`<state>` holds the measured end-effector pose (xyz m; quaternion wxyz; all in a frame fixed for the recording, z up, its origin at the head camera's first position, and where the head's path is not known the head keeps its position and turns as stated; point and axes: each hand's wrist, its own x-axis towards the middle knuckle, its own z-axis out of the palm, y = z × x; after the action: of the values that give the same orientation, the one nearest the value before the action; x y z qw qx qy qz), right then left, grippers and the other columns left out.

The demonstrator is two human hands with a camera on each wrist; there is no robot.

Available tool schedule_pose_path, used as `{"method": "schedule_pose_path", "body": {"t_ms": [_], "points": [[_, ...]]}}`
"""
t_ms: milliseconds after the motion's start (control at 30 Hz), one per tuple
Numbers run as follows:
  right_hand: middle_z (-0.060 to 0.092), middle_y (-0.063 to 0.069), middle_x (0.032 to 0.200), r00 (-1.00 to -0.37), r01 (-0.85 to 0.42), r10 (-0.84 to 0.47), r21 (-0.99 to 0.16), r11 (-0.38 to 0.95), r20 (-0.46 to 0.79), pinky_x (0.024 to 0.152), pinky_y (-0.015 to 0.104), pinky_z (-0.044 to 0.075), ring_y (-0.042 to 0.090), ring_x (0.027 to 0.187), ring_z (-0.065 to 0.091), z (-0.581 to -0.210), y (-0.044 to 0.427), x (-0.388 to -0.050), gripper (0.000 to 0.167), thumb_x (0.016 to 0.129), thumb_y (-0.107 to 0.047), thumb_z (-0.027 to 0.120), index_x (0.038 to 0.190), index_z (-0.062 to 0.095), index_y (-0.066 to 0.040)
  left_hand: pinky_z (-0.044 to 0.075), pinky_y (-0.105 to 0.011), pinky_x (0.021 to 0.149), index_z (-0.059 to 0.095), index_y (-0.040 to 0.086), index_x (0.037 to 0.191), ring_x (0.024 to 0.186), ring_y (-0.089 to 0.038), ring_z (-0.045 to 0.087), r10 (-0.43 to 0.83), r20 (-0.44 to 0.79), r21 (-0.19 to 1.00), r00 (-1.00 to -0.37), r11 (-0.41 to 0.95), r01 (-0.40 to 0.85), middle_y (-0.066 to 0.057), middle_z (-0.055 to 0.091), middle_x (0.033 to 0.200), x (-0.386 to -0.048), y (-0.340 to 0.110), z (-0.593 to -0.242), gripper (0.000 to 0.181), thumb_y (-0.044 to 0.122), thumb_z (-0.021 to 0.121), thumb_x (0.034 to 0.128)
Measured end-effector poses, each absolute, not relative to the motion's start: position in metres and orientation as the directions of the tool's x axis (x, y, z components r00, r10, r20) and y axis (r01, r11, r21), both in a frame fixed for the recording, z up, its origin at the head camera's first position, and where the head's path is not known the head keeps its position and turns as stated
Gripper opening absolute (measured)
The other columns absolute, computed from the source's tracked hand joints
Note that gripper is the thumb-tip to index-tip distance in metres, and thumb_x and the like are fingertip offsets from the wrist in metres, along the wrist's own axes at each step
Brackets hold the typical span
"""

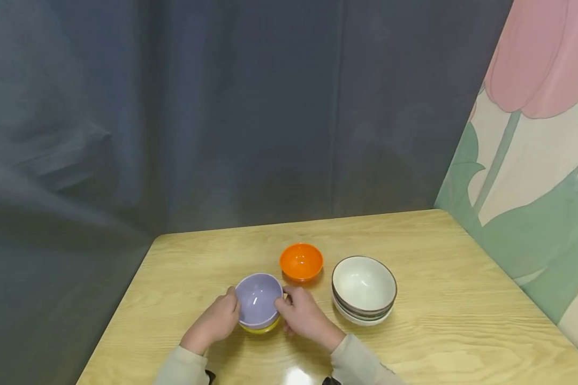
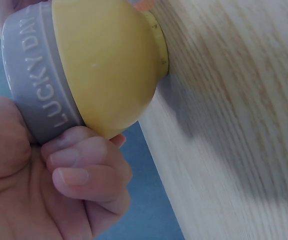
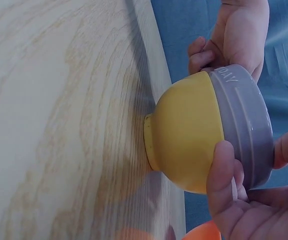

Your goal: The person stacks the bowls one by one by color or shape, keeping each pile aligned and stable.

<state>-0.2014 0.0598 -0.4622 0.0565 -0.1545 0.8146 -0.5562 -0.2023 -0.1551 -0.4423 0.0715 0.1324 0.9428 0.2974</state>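
A purple bowl with raised lettering sits nested inside a yellow bowl, in front of the person. My left hand grips the purple bowl's left side, its fingers curled beneath the purple band in the left wrist view. On the opposite side my right hand pinches the purple bowl between thumb and fingers; one fingertip lies against the yellow wall in the right wrist view. The yellow bowl's foot is at the tabletop or just over it; I cannot tell which.
An orange bowl stands just beyond the right hand. To the right is a stack of white bowls with dark rims. The wooden table meets a dark curtain at the back and a painted wall at right.
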Motion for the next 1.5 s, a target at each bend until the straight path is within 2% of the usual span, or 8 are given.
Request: {"method": "schedule_pose_path", "body": {"t_ms": [367, 667, 767, 900, 1000, 1133, 1300, 1500], "points": [[0.049, 0.003, 0.060, -0.950, -0.187, -0.304, -0.915, 0.357, 0.075, 0.040, 0.031, 0.050, 0.021, 0.044, 0.057, -0.459, 0.062, -0.203, 0.026, 0.093, -0.011, 0.052, 0.108, 0.063, 0.006, 0.041, -0.030, 0.050, 0.023, -0.029, 0.140, 0.057, -0.017, 0.044, 0.316, -0.102, 0.582, -0.943, 0.788, 0.201, -0.021, 0.059, 0.087, -0.208, -0.155, -0.442, 0.051, 0.007, 0.030, 0.1050], [0.048, 0.001, 0.060, -0.950, -0.200, -0.304, -0.894, 0.400, 0.076, 0.037, 0.026, 0.044, 0.014, 0.041, 0.054, -0.462, 0.057, -0.201, 0.022, 0.091, -0.012, 0.051, 0.101, 0.063, 0.003, 0.052, -0.046, 0.078, 0.025, -0.031, 0.137, 0.084, -0.028, 0.059, 0.285, -0.070, 0.560, -0.956, 0.804, 0.199, -0.044, 0.053, 0.125, -0.201, -0.156, -0.441, 0.050, 0.004, 0.035, 0.1028], [0.045, 0.001, 0.059, -0.954, -0.200, -0.290, -0.895, 0.399, 0.084, 0.036, 0.026, 0.044, 0.013, 0.040, 0.054, -0.463, 0.057, -0.199, 0.017, 0.090, -0.010, 0.051, 0.095, 0.062, 0.001, 0.052, -0.041, 0.071, 0.023, -0.031, 0.138, 0.076, -0.024, 0.057, 0.295, -0.074, 0.571, -0.953, 0.796, 0.202, -0.044, 0.053, 0.125, -0.199, -0.155, -0.442, 0.051, 0.004, 0.034, 0.1029], [0.045, 0.000, 0.058, -0.950, -0.234, -0.292, -0.877, 0.421, 0.113, 0.036, 0.026, 0.043, 0.010, 0.039, 0.052, -0.463, 0.058, -0.200, 0.012, 0.091, -0.009, 0.050, 0.087, 0.059, -0.001, 0.045, -0.032, 0.053, 0.026, -0.029, 0.137, 0.058, -0.017, 0.046, 0.297, -0.065, 0.569, -0.953, 0.795, 0.209, -0.027, 0.062, 0.090, -0.199, -0.153, -0.443, 0.049, 0.005, 0.033, 0.1030], [0.049, 0.000, 0.057, -0.945, -0.252, -0.305, -0.864, 0.436, 0.122, 0.036, 0.025, 0.042, 0.010, 0.039, 0.051, -0.461, 0.058, -0.203, 0.014, 0.092, -0.010, 0.049, 0.087, 0.059, -0.002, 0.042, -0.029, 0.049, 0.029, -0.029, 0.136, 0.054, -0.015, 0.044, 0.297, -0.037, 0.560, -0.954, 0.797, 0.226, -0.010, 0.052, 0.071, -0.202, -0.154, -0.442, 0.048, 0.005, 0.033, 0.1029], [0.052, 0.000, 0.055, -0.941, -0.251, -0.320, -0.861, 0.442, 0.110, 0.037, 0.024, 0.042, 0.010, 0.038, 0.051, -0.457, 0.058, -0.206, 0.016, 0.093, -0.011, 0.049, 0.088, 0.061, -0.002, 0.041, -0.029, 0.048, 0.028, -0.030, 0.136, 0.054, -0.015, 0.044, 0.285, -0.042, 0.569, -0.958, 0.795, 0.211, -0.009, 0.050, 0.071, -0.203, -0.155, -0.442, 0.049, 0.006, 0.033, 0.1029], [0.056, 0.002, 0.058, -0.948, -0.213, -0.310, -0.871, 0.442, 0.075, 0.038, 0.027, 0.045, 0.013, 0.040, 0.056, -0.455, 0.058, -0.206, 0.016, 0.092, -0.012, 0.051, 0.087, 0.063, -0.001, 0.042, -0.028, 0.048, 0.030, -0.030, 0.136, 0.056, -0.016, 0.044, 0.291, -0.056, 0.581, -0.955, 0.787, 0.205, -0.024, 0.060, 0.086, -0.201, -0.156, -0.442, 0.048, 0.005, 0.033, 0.1023], [0.055, 0.002, 0.060, -0.950, -0.194, -0.307, -0.880, 0.433, 0.058, 0.040, 0.030, 0.048, 0.024, 0.045, 0.060, -0.454, 0.060, -0.209, 0.023, 0.096, -0.014, 0.050, 0.092, 0.065, 0.002, 0.040, -0.027, 0.045, 0.035, -0.027, 0.136, 0.052, -0.013, 0.043, 0.286, -0.060, 0.609, -0.956, 0.770, 0.192, -0.010, 0.052, 0.071, -0.200, -0.158, -0.443, 0.046, 0.006, 0.033, 0.1030]]}}
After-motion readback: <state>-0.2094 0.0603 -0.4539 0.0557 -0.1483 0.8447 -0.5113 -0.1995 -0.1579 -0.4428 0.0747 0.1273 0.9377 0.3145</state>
